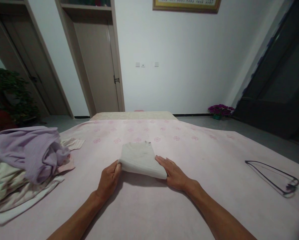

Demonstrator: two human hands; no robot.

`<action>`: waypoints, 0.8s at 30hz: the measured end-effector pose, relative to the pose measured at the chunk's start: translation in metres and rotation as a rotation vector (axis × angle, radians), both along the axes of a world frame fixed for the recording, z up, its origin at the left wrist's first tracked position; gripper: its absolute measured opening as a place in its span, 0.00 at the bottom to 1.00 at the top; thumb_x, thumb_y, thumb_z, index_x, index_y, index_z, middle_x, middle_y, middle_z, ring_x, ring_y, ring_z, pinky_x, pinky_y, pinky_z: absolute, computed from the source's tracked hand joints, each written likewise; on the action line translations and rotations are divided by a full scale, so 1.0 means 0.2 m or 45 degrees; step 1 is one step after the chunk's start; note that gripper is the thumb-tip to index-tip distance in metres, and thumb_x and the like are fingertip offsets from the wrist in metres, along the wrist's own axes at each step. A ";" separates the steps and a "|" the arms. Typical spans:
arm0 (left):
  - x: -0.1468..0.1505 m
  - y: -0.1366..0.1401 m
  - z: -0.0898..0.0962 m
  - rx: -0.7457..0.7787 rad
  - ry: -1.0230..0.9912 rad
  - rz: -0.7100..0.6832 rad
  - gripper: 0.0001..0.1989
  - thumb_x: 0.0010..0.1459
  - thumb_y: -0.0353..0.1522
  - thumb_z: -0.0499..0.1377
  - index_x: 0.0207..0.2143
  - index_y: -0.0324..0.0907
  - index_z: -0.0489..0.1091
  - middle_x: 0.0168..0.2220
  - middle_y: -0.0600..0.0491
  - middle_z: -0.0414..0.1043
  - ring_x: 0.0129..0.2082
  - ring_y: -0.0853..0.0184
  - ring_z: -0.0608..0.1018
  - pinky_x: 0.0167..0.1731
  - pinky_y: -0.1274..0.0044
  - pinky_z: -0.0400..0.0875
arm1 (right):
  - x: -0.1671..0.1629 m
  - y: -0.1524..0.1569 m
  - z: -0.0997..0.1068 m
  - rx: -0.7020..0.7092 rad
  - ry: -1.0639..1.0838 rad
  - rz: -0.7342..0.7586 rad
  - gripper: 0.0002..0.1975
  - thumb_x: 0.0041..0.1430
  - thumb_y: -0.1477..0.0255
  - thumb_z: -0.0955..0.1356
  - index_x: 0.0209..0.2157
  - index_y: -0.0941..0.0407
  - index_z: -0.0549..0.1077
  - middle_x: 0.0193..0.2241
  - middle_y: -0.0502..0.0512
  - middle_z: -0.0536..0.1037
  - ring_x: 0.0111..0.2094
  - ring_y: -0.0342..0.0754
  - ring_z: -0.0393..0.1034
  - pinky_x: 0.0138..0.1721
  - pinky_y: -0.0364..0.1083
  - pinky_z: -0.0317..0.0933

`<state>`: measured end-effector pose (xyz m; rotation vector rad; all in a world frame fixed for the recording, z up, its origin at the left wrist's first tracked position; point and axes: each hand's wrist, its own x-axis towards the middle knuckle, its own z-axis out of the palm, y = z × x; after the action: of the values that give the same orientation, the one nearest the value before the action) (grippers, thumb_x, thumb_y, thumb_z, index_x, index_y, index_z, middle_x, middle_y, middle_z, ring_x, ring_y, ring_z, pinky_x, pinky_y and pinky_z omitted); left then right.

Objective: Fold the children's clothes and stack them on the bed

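Observation:
A pale grey-white garment [139,158], folded into a compact shape, lies in the middle of the pink flowered sheet [144,210]. Its neckline edge faces away from me, and the thick fold faces me. My left hand [109,176] pinches the near left corner between thumb and fingers. On the opposite side, my right hand [172,173] rests against the right edge with its fingers stretched out, partly over the near right corner. The underside of the garment is hidden.
A heap of crumpled clothes [29,166], with a lavender piece on top, lies at the left. A black wire hanger [269,176] lies at the right. Beyond the sheet stand a door [96,66], a white wall [177,60] and purple flowers [221,109].

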<state>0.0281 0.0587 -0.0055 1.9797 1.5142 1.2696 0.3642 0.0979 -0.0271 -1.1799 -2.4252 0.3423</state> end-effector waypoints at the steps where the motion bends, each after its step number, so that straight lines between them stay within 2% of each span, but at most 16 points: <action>1: 0.01 -0.01 0.01 0.005 -0.032 0.014 0.23 0.69 0.44 0.45 0.41 0.40 0.74 0.35 0.51 0.78 0.37 0.63 0.78 0.39 0.77 0.70 | -0.01 0.00 -0.01 0.045 0.041 0.001 0.43 0.56 0.63 0.72 0.70 0.48 0.52 0.68 0.59 0.57 0.67 0.57 0.54 0.67 0.62 0.47; 4: 0.04 -0.03 0.02 0.007 -0.099 0.043 0.24 0.68 0.45 0.46 0.41 0.39 0.75 0.35 0.50 0.78 0.38 0.62 0.78 0.39 0.77 0.70 | -0.04 0.00 -0.02 0.197 0.206 0.042 0.40 0.57 0.63 0.73 0.68 0.50 0.56 0.65 0.61 0.62 0.65 0.57 0.58 0.65 0.62 0.53; 8: 0.03 -0.03 0.02 -0.025 -0.131 0.001 0.25 0.69 0.46 0.45 0.41 0.38 0.75 0.36 0.49 0.78 0.39 0.60 0.79 0.40 0.76 0.72 | -0.03 0.03 -0.02 0.295 0.415 0.146 0.28 0.61 0.74 0.67 0.63 0.50 0.65 0.62 0.60 0.68 0.64 0.55 0.60 0.64 0.61 0.56; 11: -0.04 -0.04 0.00 -0.085 -0.027 -0.237 0.23 0.69 0.44 0.46 0.49 0.39 0.73 0.42 0.46 0.79 0.43 0.60 0.79 0.44 0.73 0.74 | -0.02 0.04 0.00 0.266 0.484 0.210 0.27 0.60 0.75 0.67 0.61 0.50 0.67 0.60 0.60 0.70 0.63 0.55 0.62 0.63 0.61 0.57; 13: -0.09 -0.06 -0.03 -0.057 0.143 -0.442 0.22 0.67 0.43 0.53 0.57 0.43 0.69 0.51 0.45 0.76 0.49 0.58 0.78 0.51 0.71 0.73 | -0.02 0.03 0.01 0.219 0.494 0.238 0.25 0.61 0.74 0.67 0.60 0.50 0.67 0.59 0.60 0.72 0.61 0.54 0.64 0.62 0.59 0.59; 15: -0.13 -0.08 -0.05 0.029 0.325 -0.564 0.26 0.63 0.40 0.59 0.62 0.48 0.64 0.59 0.46 0.70 0.57 0.56 0.74 0.57 0.68 0.69 | -0.03 0.02 0.02 0.183 0.508 0.266 0.24 0.61 0.72 0.67 0.59 0.50 0.68 0.58 0.60 0.72 0.60 0.54 0.66 0.61 0.58 0.60; 17: -0.15 -0.09 -0.06 0.099 0.421 -0.571 0.28 0.62 0.35 0.59 0.64 0.52 0.61 0.62 0.47 0.67 0.60 0.58 0.71 0.60 0.66 0.67 | -0.03 0.02 0.02 0.164 0.533 0.283 0.23 0.62 0.70 0.67 0.59 0.50 0.68 0.58 0.60 0.73 0.59 0.54 0.66 0.61 0.57 0.60; 20: -0.14 -0.07 -0.05 0.110 0.369 -0.509 0.24 0.63 0.31 0.56 0.62 0.51 0.65 0.60 0.47 0.70 0.58 0.59 0.73 0.59 0.67 0.68 | -0.05 0.01 0.02 0.131 0.587 0.256 0.22 0.63 0.68 0.66 0.58 0.52 0.68 0.57 0.61 0.73 0.59 0.54 0.66 0.61 0.56 0.59; 24: -0.11 -0.03 -0.05 -0.080 0.168 -0.398 0.17 0.63 0.36 0.55 0.52 0.43 0.74 0.51 0.45 0.77 0.51 0.57 0.78 0.54 0.67 0.71 | -0.08 -0.02 0.03 -0.041 0.689 0.155 0.21 0.65 0.62 0.64 0.56 0.54 0.68 0.54 0.61 0.75 0.55 0.55 0.69 0.58 0.54 0.61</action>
<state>0.0056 0.0522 -0.0152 2.1894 1.2193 0.9697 0.3476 0.0941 -0.0203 -0.8176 -2.0203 0.6470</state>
